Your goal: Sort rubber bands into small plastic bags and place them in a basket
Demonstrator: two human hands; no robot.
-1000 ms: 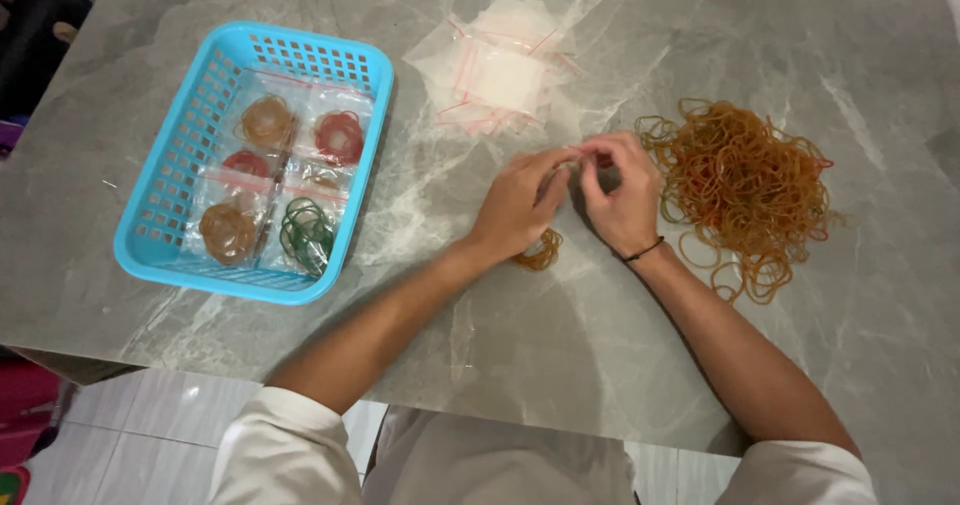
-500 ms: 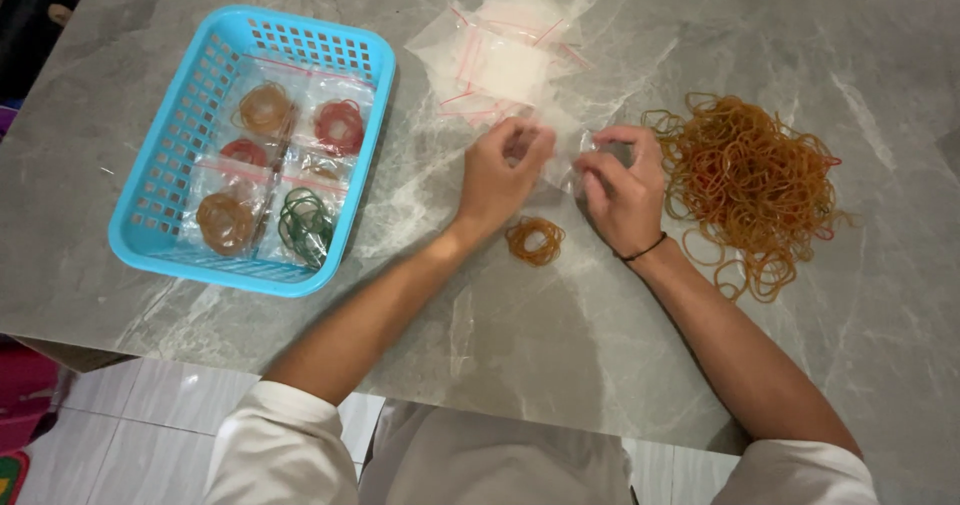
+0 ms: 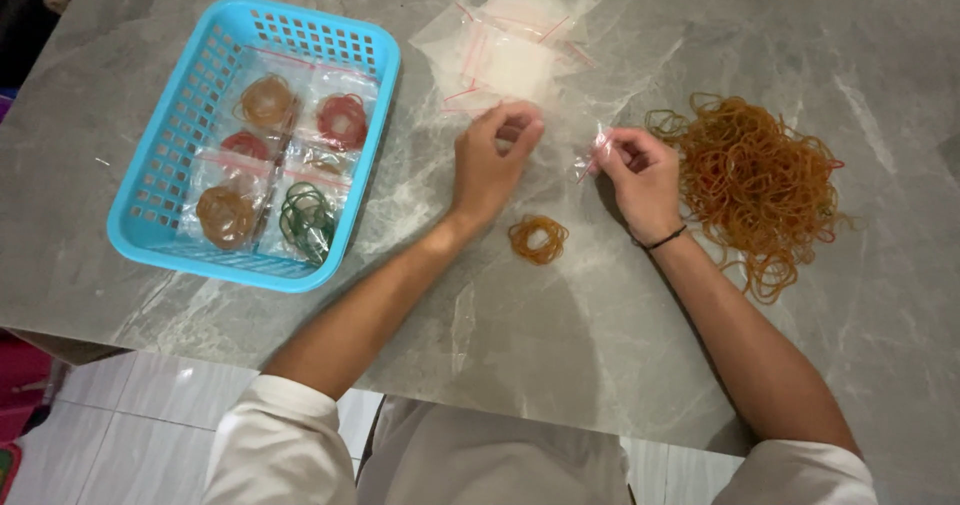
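Table: I work at a grey marbled table, and everything I need lies within reach on it.
Loose heap: a big tangle of orange-brown rubber bands sits just beside my right hand, on its outer side.
Basket: a light blue slotted basket stands well to my left; in it lie clear flat bags with red strips along the top, each holding a coil of bands, brown, red or dark green.
Empty bags: a loose stack of clear square bags with red closure strips lies just beyond my hands.
Small bundle: a little ring of orange bands rests on the table between my wrists, touching neither hand.
Bag in hand: one clear small bag is stretched between my two hands; it is nearly see-through, so its edges are hard to follow.
Left hand: fingers curled in, pinching one side of the bag's mouth.
Right hand: fingertips pinched on the other side, by the red strip.
How I do it well: I judge I should pull the mouth wide and hold it low over the bundle, gripping only the lips.
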